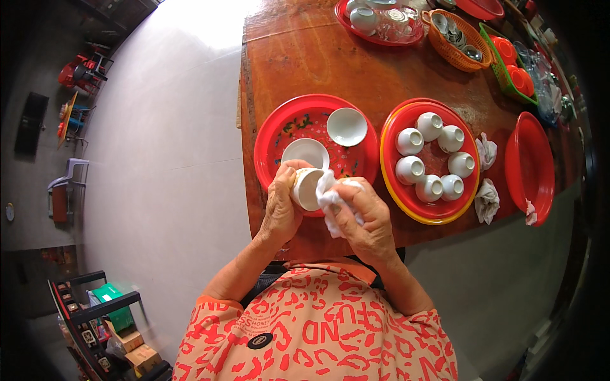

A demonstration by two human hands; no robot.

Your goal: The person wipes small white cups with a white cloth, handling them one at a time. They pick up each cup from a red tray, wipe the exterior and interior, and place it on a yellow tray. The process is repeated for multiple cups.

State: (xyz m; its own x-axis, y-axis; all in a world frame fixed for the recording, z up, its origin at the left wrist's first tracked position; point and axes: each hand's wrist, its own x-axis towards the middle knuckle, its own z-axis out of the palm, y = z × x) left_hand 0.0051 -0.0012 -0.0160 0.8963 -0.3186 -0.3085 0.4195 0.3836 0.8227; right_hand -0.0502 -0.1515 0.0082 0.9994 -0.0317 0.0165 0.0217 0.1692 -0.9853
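My left hand [282,205] grips a small white cup [310,189] that is tilted with its mouth facing right. A crumpled white cloth [331,200] is bunched in my right hand [364,216], touching the cup's rim. Both hands are over the near edge of a red floral tray [267,138]. On that tray lie a white bowl [347,126] and a second white bowl [305,151], the latter partly hidden by my left hand and the cup. To the right, several upturned white cups [430,126] form a ring on a red tray [437,157] with a yellow-rimmed one beneath.
Crumpled cloths [487,202] lie right of the stacked trays, before a red basin [526,162]. Farther back on the wooden table [305,57] are a red tray of glassware [395,35], an orange basket of spoons [457,40] and a green basket [500,71]. A shelf rack [100,305] stands left.
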